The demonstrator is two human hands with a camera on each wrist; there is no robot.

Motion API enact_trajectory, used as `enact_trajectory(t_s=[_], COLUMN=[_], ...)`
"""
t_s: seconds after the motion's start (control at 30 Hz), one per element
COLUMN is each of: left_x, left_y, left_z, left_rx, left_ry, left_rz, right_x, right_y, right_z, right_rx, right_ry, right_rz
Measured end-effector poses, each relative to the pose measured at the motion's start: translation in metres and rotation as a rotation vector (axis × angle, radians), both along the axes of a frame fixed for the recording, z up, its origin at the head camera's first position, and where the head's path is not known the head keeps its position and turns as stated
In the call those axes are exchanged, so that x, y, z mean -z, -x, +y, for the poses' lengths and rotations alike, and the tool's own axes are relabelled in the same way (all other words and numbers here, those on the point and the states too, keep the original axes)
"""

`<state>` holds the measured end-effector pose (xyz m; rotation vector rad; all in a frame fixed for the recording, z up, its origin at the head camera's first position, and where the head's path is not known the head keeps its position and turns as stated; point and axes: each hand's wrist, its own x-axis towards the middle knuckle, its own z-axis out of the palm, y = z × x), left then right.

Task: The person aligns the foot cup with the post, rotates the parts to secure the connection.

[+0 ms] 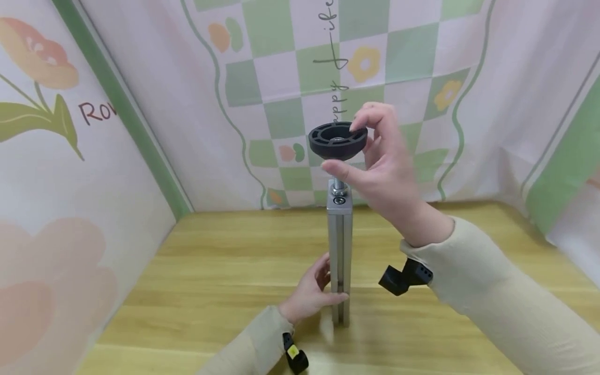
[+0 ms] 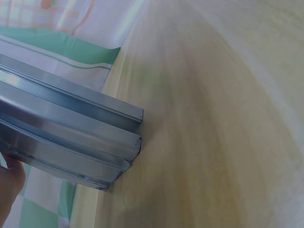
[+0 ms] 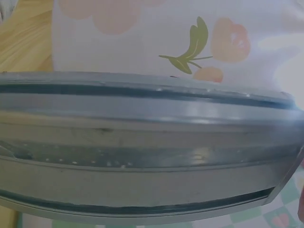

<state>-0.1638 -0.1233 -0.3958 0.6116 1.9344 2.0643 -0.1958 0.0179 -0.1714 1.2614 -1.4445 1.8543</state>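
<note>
An aluminium profile (image 1: 339, 245) stands upright on the table, its slotted side towards me. My left hand (image 1: 307, 294) grips it near the lower end, thumb across the front. On top sits a metal end plate (image 1: 346, 207) with a socket-head bolt (image 1: 339, 200). A threaded stud with a nut (image 1: 338, 191) rises from that plate to a round black levelling foot (image 1: 330, 151), hollow side up. The thumb and fingers of my right hand (image 1: 391, 169) pinch the foot's right side. In the left wrist view, the profile's lower end (image 2: 71, 114) meets the tabletop.
The wood-grain table (image 1: 234, 260) spreads around the profile. Patterned cloth (image 1: 276, 83) hangs behind it, with another printed cloth panel (image 1: 70, 182) on the left. Black wrist mounts (image 1: 405, 276) are strapped to both sleeves.
</note>
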Motion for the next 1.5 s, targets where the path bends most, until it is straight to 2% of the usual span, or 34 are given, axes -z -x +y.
enact_trajectory(t_s=[0.13,0.3,0.4,0.47,0.73,0.9,1.13,1.3,1.5], left_x=[0.000,0.001,0.000,0.000,0.001,0.001,0.002,0.002,0.001], left_y=[0.001,0.000,0.000,0.000,0.000,0.001,-0.002,-0.003,-0.001], left_z=[0.001,0.001,0.001,0.000,-0.001,-0.001,-0.002,-0.001,-0.001], left_rx=[-0.001,0.005,0.009,0.014,0.025,0.026,0.025,0.027,0.013], left_ry=[0.000,0.001,-0.003,-0.003,0.000,-0.010,0.015,0.013,0.014], left_rz=[0.011,0.017,0.023,0.037,0.098,0.115,0.055,0.047,0.047], right_x=[0.005,0.002,-0.006,-0.013,-0.017,-0.015,-0.007,-0.005,-0.006], right_y=[0.007,0.017,0.022,0.024,0.026,0.029,0.033,0.035,0.034], right_z=[-0.003,-0.002,-0.003,-0.004,-0.004,-0.001,-0.001,-0.001,-0.002], right_rx=[-0.255,-0.526,-0.634,-0.663,-0.871,-0.937,-0.961,-0.959,-0.916], right_ry=[0.050,0.072,0.003,-0.038,-0.105,-0.113,-0.085,-0.074,-0.062], right_rz=[-0.097,-0.336,-0.452,-0.520,-0.577,-0.571,-0.533,-0.537,-0.506])
